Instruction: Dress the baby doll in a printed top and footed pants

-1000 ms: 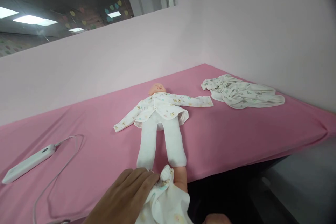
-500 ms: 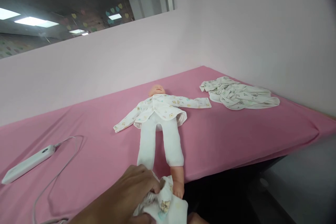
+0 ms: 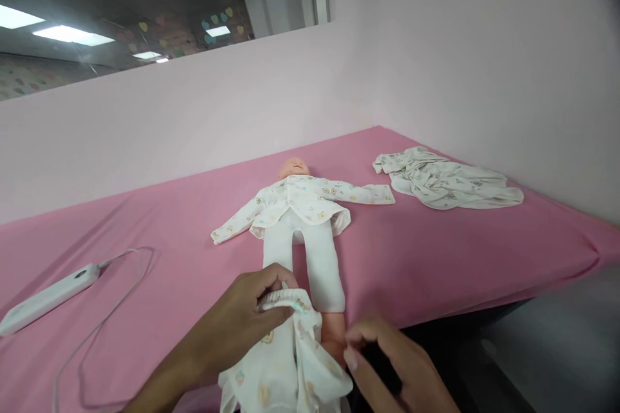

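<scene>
Your left hand has its grip clenched on the waistband of the trousers, at the feet of the doll, at 6 o'clock on the pink bench. Your right hand curls just beside the doll's bare foot at 5 o'clock; you cannot tell whether its grip holds anything. A crumpled garment lies at 2 o'clock and a white corded device at 9.
</scene>
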Demonstrator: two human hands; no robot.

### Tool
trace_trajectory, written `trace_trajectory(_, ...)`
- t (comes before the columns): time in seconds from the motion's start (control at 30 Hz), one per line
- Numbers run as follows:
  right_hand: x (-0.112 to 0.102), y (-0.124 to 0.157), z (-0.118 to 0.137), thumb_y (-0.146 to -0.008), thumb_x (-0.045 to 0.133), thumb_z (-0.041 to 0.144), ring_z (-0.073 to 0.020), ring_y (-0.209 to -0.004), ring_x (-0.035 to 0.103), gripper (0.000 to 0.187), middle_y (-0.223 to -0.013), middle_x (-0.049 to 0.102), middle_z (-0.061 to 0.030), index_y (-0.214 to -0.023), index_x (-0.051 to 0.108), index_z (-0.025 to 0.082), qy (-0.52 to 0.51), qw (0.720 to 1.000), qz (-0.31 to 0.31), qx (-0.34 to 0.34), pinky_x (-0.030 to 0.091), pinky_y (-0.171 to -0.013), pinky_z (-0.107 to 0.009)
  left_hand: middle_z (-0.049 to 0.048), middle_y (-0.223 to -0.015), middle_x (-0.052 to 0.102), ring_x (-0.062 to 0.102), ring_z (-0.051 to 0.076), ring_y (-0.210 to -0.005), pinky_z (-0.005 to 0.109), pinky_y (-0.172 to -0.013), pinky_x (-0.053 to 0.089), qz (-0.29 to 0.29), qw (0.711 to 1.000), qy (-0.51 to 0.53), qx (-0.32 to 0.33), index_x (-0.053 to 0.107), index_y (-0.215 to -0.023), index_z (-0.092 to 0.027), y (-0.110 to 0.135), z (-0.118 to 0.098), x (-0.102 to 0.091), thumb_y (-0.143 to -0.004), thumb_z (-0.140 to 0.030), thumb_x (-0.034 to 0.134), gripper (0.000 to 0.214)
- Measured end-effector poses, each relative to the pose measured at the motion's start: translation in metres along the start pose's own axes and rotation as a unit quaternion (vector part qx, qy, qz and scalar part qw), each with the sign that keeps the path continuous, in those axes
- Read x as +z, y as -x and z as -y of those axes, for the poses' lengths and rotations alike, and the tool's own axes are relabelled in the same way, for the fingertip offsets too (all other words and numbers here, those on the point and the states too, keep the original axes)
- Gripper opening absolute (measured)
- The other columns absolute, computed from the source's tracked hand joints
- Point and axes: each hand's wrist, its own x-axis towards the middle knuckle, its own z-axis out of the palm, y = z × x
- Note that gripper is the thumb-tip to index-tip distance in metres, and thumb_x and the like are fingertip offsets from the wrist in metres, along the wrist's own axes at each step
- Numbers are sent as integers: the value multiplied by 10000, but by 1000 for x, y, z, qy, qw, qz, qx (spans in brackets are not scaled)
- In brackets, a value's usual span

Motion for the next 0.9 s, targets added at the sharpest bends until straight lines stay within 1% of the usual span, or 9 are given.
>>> trace_trajectory(0.07,-5,-19,16,-878,496,412,-208,-1033,584,294,-1100,638,-58,-1100,594,246,-12,1000,-9,1,472,-854,-298,-43,-781,551,468,98,-648,192,-552,353,-7,1000,13,-5,581,-896,-226,-5,-1,-6,-838,-249,518,89)
trace_trajectory(0.13,-7,-36,30,-872,528,414,-230,-1149,535,426,-1252,573,-66,-1270,509,264,-54,998,31,9,465,-910,-336,-42,-802,546,446,88,-639,188,-551,350,-54,998,21,15,581,-899,-226,-11,-2,-13,-858,-339,540,127)
trace_trajectory(0.27,-3,-59,49,-876,538,355,-221,-1096,569,446,-1216,588,-70,-1306,482,249,-139,985,105,8,482,-895,-346,-47,-824,530,399,73,-612,178,-521,327,-91,994,41,39,572,-931,-238,-22,1,-22,-855,-378,566,159)
trace_trajectory(0.43,-4,-77,59,-864,548,309,-192,-990,604,358,-1020,643,-26,-1217,554,249,-177,971,159,33,475,-860,-328,-39,-804,510,400,68,-609,170,-510,320,-36,997,67,29,588,-965,-230,-29,7,-25,-859,-312,554,139)
trace_trajectory(0.5,-5,-85,58,-848,567,301,-163,-862,616,275,-908,645,-17,-1104,609,211,-193,962,188,51,478,-769,-288,-33,-786,519,415,68,-618,168,-526,329,24,993,116,16,587,-1001,-214,-29,11,-30,-831,-341,610,214)
trace_trajectory(0.6,-7,-96,54,-802,632,296,-101,-684,560,188,-777,603,11,-954,625,187,-217,948,213,91,442,-647,-225,-14,-746,541,460,74,-632,172,-558,366,133,960,245,-3,594,-992,-156,-29,20,-37,-758,-474,690,406)
trace_trajectory(0.67,-7,-100,53,-798,649,339,-76,-629,513,205,-758,583,21,-933,609,190,-238,940,226,97,413,-601,-201,7,-721,557,491,78,-617,181,-562,399,153,925,344,-43,603,-880,-123,-28,25,-36,-773,-539,648,433)
trace_trajectory(0.8,1,-103,60,-874,539,388,-52,-538,397,213,-674,509,43,-850,592,184,-183,960,210,36,319,-494,-174,40,-697,615,586,111,-621,199,-578,462,152,869,444,-156,601,-744,-103,-26,33,-19,-724,-299,701,221)
trace_trajectory(0.9,13,-103,72,-885,500,311,-66,-599,466,158,-680,529,41,-827,581,188,-113,969,218,-39,339,-504,-165,21,-667,639,623,135,-618,207,-586,486,174,865,432,-186,639,-822,-104,-23,38,-8,-576,-97,681,250)
